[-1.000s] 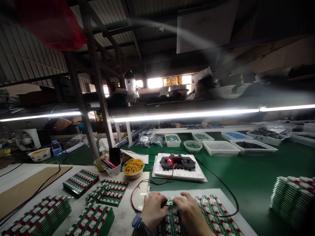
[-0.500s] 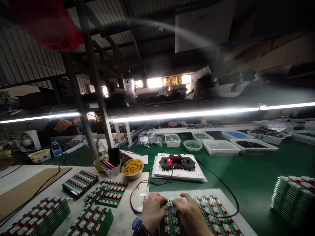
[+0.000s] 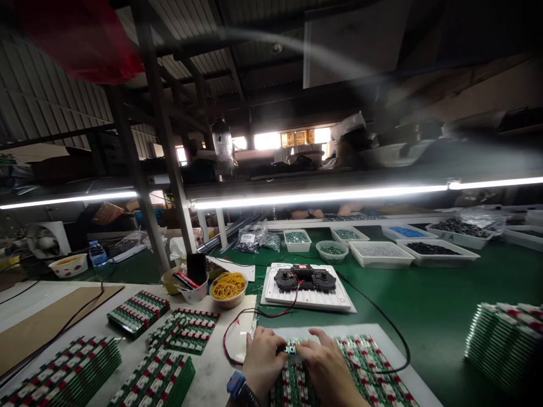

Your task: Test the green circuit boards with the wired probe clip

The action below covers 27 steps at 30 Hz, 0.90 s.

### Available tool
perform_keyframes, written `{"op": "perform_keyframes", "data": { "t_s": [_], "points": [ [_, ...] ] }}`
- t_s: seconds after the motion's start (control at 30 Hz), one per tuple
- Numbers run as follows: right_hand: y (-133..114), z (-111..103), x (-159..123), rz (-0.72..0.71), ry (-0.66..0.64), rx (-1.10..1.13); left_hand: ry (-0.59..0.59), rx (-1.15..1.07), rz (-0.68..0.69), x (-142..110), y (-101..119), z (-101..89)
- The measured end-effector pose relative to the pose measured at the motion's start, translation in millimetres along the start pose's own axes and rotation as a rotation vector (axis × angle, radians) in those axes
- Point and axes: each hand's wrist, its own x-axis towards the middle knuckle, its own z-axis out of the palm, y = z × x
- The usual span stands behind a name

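My left hand [image 3: 262,362] and my right hand [image 3: 323,364] meet at the bottom centre, both pinched on a small dark component [image 3: 291,351] held between their fingertips. They hover just over a sheet of green, red and white circuit boards [image 3: 373,367] lying on a white mat. A blue watch [image 3: 236,384] sits on my left wrist. Red and black wires [image 3: 237,328] run from the component area to a black tester [image 3: 305,278] on a white tray beyond.
Stacks of circuit boards [image 3: 63,370] lie at the left, another stack [image 3: 504,339] at the right. A bowl of yellow rubber bands [image 3: 229,287], a cup of tools [image 3: 193,285] and white parts trays [image 3: 379,254] stand farther back. Another person's hands [image 3: 311,213] work across the table.
The red light on the black tester has gone out. My hands stay pinched on the component, almost unmoved.
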Motion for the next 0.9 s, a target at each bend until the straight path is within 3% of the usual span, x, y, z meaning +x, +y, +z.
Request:
{"op": "perform_keyframes", "data": {
  "t_s": [0.2, 0.37, 0.7, 0.9],
  "points": [
    [-5, -9, 3, 0.003, 0.073, -0.059, 0.066, 0.058, 0.039, -3, 6, -2.5],
    [-4, -13, 1, -0.011, 0.122, 0.039, 0.067, -0.013, 0.069, -1, 1, -7.6],
    [-8, -22, -4, -0.003, -0.021, 0.040, -0.037, -0.060, 0.138, -6, -4, -12.1],
    [-9, -23, -2, -0.011, -0.081, -0.039, -0.090, -0.039, 0.112, -7, -4, -11.5]
  ]
}}
